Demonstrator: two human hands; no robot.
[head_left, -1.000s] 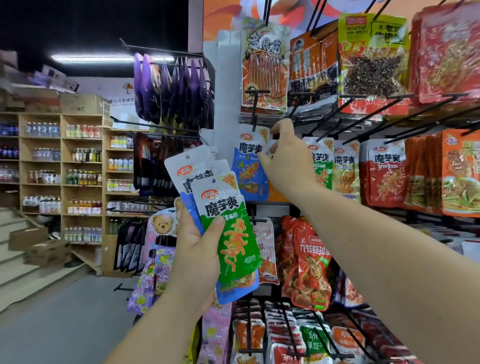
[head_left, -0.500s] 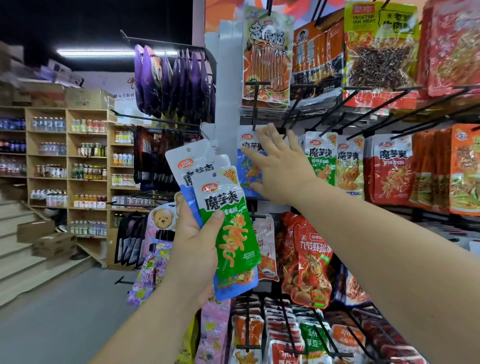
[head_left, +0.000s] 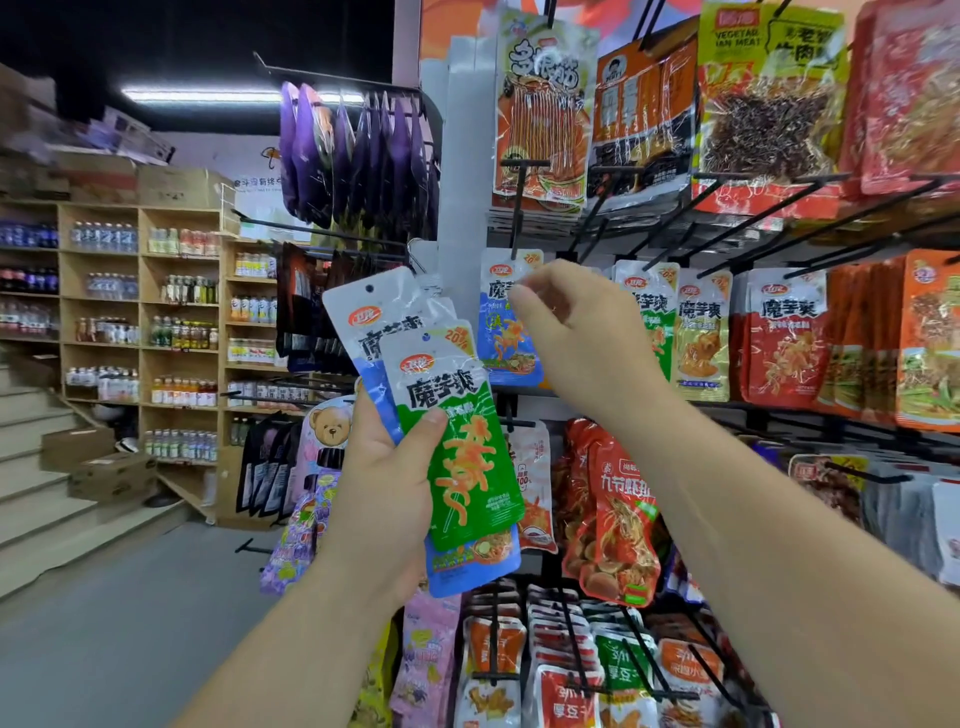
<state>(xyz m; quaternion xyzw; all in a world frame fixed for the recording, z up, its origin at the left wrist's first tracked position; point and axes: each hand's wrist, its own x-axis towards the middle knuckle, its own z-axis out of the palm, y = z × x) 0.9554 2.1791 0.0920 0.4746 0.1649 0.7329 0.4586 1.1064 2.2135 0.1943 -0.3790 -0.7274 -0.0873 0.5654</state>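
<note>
A snack rack (head_left: 460, 208) fitted with black pegs is faced, and rows of packets are hung on it. A blue konjac packet (head_left: 501, 332) is seen hanging on the hook (head_left: 518, 208) nearest the rack's white upright, so that part of the stocking is judged done. A fan of packets is held up before the rack, with a green konjac packet (head_left: 462, 457) on top and spare blue packets (head_left: 363, 322) behind. These are gripped by the left hand (head_left: 387, 483), the thumb pressed across the green front. The right hand (head_left: 582, 332) is raised just before the hung blue packet. Its fingers are loosely bent and blurred, and nothing is seen held in them. The held packets are judged yet to be hung, the green one probably on the green row (head_left: 649, 317) alongside.
</note>
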